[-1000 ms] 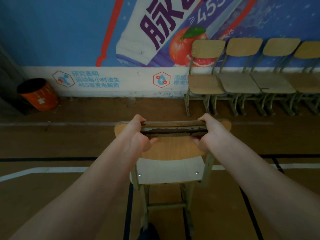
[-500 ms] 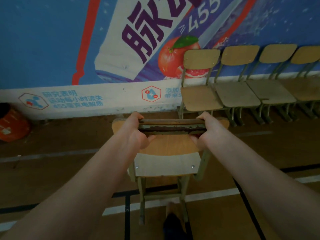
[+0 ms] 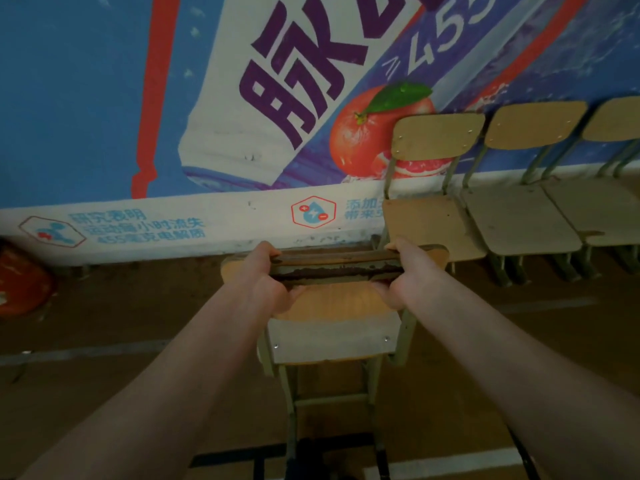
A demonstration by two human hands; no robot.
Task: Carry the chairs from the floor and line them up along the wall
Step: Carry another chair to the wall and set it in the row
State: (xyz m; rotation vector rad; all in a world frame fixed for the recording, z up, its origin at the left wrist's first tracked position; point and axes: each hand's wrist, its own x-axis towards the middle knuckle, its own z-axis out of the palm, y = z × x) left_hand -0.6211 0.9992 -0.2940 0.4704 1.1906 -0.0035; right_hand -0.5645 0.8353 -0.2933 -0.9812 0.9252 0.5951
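I hold a wooden chair with a metal frame off the floor in front of me, its legs hanging down. My left hand grips the left end of its rusty crossbar. My right hand grips the right end. A row of matching chairs stands against the wall at the right; the nearest chair in the row is just beyond and right of the carried one, and two more chairs follow it to the right edge.
The wall ahead bears a large blue drink advertisement with a white strip at its base. An orange bin sits by the wall at the far left. The wooden floor has painted court lines.
I have walked closer to the wall with the chair held in both hands. The wall and the row of chairs loom larger, and the orange bin has slid to the left edge.
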